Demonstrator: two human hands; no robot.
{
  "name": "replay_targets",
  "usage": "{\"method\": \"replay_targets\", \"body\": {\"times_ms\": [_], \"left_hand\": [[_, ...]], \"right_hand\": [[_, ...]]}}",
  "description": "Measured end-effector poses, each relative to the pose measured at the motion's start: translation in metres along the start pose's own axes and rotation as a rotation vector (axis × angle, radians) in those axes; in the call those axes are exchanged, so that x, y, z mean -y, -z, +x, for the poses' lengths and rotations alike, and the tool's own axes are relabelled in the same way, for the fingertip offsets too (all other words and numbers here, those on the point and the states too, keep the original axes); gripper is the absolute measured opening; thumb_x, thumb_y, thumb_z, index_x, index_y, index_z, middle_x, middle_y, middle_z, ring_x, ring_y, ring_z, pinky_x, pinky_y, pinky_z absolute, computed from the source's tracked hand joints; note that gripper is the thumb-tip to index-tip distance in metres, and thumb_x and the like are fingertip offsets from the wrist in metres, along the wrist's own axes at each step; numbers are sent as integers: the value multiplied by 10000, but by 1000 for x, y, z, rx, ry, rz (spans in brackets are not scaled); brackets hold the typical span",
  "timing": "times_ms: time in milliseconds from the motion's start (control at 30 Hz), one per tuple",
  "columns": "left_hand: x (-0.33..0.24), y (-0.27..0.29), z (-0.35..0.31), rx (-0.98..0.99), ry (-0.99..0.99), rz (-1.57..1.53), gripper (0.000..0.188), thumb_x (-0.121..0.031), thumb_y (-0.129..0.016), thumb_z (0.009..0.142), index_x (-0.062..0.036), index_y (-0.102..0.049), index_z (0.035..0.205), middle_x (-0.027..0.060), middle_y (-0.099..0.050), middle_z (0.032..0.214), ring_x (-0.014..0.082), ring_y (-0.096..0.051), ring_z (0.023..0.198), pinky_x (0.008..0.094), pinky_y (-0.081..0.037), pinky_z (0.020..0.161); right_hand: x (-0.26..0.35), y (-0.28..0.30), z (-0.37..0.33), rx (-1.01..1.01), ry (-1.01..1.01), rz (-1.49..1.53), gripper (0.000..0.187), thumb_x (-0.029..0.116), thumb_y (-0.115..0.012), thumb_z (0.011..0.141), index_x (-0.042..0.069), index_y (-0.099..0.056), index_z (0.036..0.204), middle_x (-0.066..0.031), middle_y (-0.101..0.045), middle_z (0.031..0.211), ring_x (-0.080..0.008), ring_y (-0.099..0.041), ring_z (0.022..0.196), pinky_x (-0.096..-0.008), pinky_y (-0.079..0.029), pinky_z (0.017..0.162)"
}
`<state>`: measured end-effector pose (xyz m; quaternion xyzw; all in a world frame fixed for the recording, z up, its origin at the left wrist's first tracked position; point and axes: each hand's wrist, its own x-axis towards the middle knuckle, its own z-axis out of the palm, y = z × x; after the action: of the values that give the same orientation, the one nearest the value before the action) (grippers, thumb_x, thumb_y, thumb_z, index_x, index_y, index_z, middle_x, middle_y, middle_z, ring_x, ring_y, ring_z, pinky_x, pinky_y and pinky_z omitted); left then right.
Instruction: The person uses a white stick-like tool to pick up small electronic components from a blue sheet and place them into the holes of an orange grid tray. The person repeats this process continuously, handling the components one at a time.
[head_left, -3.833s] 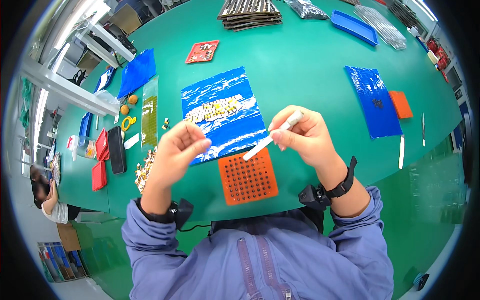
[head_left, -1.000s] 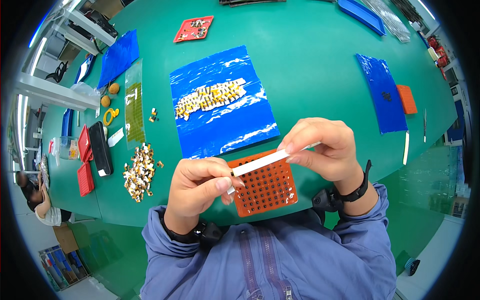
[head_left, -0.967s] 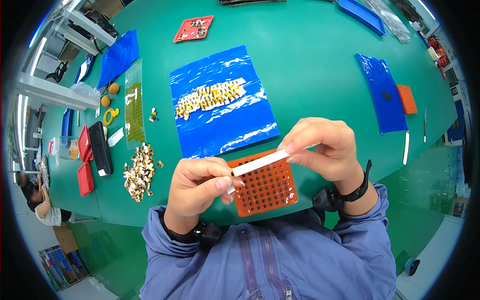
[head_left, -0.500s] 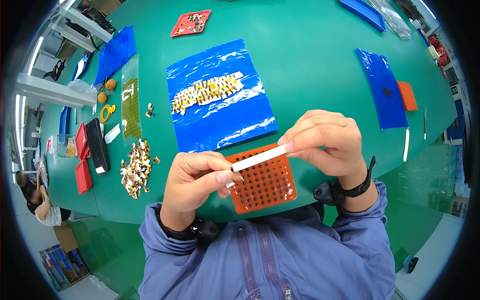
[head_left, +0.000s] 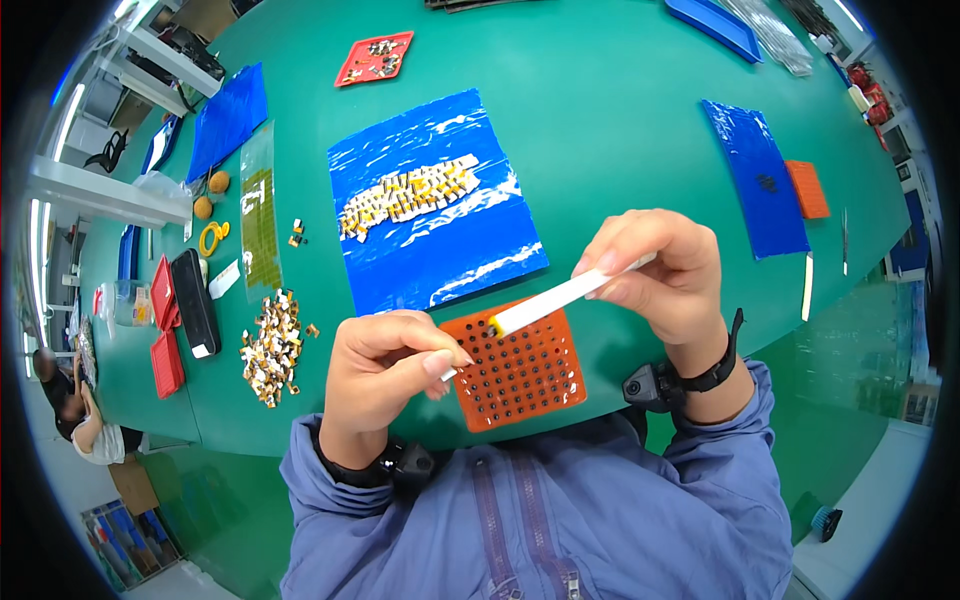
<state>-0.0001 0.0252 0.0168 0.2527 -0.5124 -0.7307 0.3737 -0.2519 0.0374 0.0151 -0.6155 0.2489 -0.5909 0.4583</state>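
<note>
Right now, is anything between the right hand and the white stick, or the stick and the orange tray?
Nothing visible: the right hand grips the white stick, whose lower end shows over the orange tray. The left hand sits left of that end, not across it.

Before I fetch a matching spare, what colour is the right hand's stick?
The stick is mostly white, clearest in the head view.

The tray [head_left: 574, 392] lies before the sheet [head_left: 445, 270] (parts [head_left: 410, 198] rest on it), a heap [head_left: 272, 350] left of both.
</note>
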Motion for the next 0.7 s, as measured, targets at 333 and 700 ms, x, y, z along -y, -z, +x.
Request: {"method": "replay_targets", "body": {"times_ms": [333, 700], "left_hand": [[3, -3, 5, -246, -154, 37, 137, -23, -468, 825, 73, -562, 801, 62, -488, 588, 98, -446, 482, 229, -360, 434], [3, -7, 10, -314, -106, -36, 77, -10, -494, 837, -10, -474, 911, 39, -509, 629, 106, -491, 553, 221, -405, 504]], "right_hand": [[-7, 2, 0, -29, -76, 420, 134, -18, -564, 793, -27, -539, 924, -109, -589, 847, -121, -562, 741, -225, -454, 658], [-8, 3, 0, -25, -76, 486, 157, 68, -515, 849, -54, -539, 944, -124, -590, 834, -132, -558, 722, -233, -461, 641]]}}
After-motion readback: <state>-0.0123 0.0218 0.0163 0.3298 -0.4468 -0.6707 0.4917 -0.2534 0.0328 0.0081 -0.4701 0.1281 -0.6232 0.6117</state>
